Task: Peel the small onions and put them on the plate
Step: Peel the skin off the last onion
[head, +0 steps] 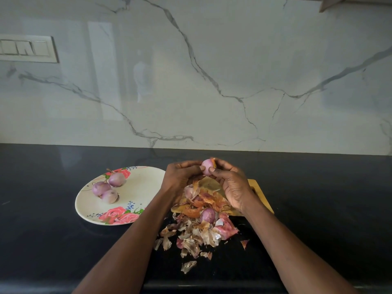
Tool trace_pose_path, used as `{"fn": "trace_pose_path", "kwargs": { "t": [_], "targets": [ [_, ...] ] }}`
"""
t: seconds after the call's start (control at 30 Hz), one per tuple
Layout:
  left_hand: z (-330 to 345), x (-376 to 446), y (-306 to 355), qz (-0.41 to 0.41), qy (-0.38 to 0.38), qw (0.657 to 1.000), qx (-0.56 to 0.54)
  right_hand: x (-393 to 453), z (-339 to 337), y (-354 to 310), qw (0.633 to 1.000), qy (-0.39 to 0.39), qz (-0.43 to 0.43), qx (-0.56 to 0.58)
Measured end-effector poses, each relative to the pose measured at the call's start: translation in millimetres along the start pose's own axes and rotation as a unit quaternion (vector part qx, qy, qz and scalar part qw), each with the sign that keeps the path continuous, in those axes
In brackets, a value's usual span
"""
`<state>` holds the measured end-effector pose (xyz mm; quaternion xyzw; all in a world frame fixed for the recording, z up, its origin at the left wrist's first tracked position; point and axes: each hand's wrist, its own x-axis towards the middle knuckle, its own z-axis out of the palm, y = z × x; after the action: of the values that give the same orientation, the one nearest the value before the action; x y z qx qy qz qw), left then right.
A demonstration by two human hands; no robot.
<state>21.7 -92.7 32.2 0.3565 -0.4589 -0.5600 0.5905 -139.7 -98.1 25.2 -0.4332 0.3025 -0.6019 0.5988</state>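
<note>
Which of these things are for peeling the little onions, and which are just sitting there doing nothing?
For the job:
onion being peeled, held by the left hand and right hand
flowered plate with three peeled onions
another onion in the peels
wooden board

Just lying about:
heap of peels
wall switch panel
</note>
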Motion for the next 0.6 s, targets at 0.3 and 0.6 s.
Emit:
{"fn": "trace_pose_path", "kwargs": {
  "t": [0.3,0.6],
  "targets": [
    [-3.4,5.1,-6.5,0.036,0.022,0.999,0.028,4.5,-0.7,2.6,1.000,0.018,0.000,-0.015],
    [-3.8,8.5,-5.6,-0.039,0.025,0.996,-0.074,3.8,-2.3,3.5,0.999,0.005,-0.015,-0.045]
  ]
}}
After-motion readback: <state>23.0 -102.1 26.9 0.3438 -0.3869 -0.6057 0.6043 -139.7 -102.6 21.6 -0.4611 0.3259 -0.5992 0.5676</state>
